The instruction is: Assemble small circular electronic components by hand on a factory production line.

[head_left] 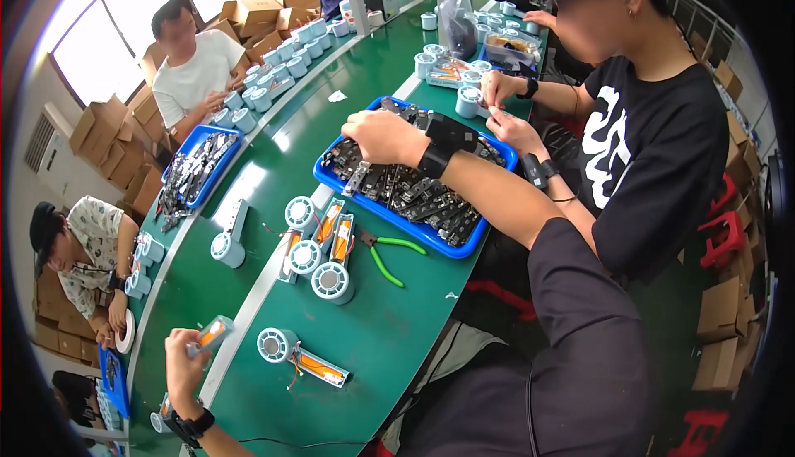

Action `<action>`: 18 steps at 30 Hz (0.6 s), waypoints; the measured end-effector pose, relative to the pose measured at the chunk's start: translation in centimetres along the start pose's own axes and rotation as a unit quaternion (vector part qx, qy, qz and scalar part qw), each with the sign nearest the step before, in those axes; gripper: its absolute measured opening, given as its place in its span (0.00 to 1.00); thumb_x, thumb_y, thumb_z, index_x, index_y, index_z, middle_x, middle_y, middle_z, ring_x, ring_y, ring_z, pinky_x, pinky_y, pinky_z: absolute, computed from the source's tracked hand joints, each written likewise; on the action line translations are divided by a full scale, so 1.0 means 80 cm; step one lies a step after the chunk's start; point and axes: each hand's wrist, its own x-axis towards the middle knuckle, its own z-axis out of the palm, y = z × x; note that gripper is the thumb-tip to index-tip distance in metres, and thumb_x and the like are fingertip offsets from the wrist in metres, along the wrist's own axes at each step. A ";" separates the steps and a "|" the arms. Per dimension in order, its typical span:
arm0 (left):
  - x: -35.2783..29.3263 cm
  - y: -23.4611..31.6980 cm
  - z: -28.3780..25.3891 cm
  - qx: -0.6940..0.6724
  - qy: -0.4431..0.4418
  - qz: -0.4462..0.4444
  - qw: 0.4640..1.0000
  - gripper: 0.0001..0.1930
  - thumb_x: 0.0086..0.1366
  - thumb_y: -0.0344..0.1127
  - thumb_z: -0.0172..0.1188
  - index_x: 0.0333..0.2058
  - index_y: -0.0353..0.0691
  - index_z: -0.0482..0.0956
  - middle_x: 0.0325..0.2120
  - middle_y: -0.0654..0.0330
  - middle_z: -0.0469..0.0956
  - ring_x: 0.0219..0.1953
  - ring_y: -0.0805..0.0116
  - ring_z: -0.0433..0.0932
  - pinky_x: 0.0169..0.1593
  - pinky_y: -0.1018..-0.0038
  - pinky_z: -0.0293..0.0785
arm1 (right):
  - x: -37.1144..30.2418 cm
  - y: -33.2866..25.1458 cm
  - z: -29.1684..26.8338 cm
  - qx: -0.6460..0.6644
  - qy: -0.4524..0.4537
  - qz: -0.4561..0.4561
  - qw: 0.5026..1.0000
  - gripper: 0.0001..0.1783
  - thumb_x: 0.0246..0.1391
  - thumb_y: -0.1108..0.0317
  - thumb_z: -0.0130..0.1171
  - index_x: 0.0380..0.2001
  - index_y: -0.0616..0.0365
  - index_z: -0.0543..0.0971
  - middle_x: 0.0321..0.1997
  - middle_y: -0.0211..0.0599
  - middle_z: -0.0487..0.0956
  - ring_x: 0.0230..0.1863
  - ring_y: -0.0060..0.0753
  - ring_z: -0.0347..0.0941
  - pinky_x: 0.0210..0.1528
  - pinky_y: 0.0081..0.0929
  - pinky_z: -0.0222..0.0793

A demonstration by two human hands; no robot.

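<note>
While the left hand (184, 363) grips an orange-cored part (209, 334), the right hand (383, 136) closes on tray (377, 204) parts

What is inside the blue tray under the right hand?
The blue tray holds many dark flat parts piled up. The right hand reaches into them; what its fingers grip is hidden.
</note>
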 end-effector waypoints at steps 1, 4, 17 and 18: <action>-0.010 0.016 0.007 0.000 0.006 -0.003 1.000 0.21 0.45 0.19 0.72 0.41 0.36 0.80 0.45 0.53 0.76 0.52 0.49 0.72 0.57 0.62 0.71 | 0.006 -0.001 -0.006 -0.016 -0.046 0.064 0.997 0.12 0.57 0.65 0.57 0.41 0.57 0.84 0.39 0.46 0.86 0.44 0.51 0.84 0.47 0.44 0.80; -0.036 0.049 0.023 0.031 -0.024 0.043 0.998 0.23 0.43 0.17 0.69 0.41 0.36 0.79 0.46 0.53 0.75 0.53 0.49 0.72 0.57 0.61 0.71 | 0.012 -0.002 -0.028 -0.048 -0.140 0.191 0.970 0.16 0.57 0.62 0.56 0.43 0.58 0.83 0.41 0.47 0.86 0.45 0.50 0.84 0.48 0.44 0.80; -0.037 0.021 0.083 0.086 0.062 0.108 0.988 0.22 0.49 0.13 0.62 0.41 0.44 0.81 0.64 0.44 0.67 0.68 0.40 0.62 0.68 0.53 0.63 | 0.010 -0.009 -0.081 0.102 -0.258 0.226 0.934 0.30 0.64 0.41 0.57 0.41 0.63 0.84 0.32 0.45 0.84 0.29 0.38 0.78 0.34 0.39 0.72; -0.028 0.030 0.080 0.080 0.037 0.085 0.993 0.22 0.48 0.13 0.62 0.41 0.44 0.81 0.64 0.44 0.66 0.67 0.38 0.63 0.67 0.53 0.66 | 0.005 -0.026 -0.090 0.158 -0.230 0.202 0.939 0.27 0.63 0.45 0.61 0.40 0.64 0.83 0.29 0.42 0.82 0.28 0.34 0.76 0.34 0.35 0.71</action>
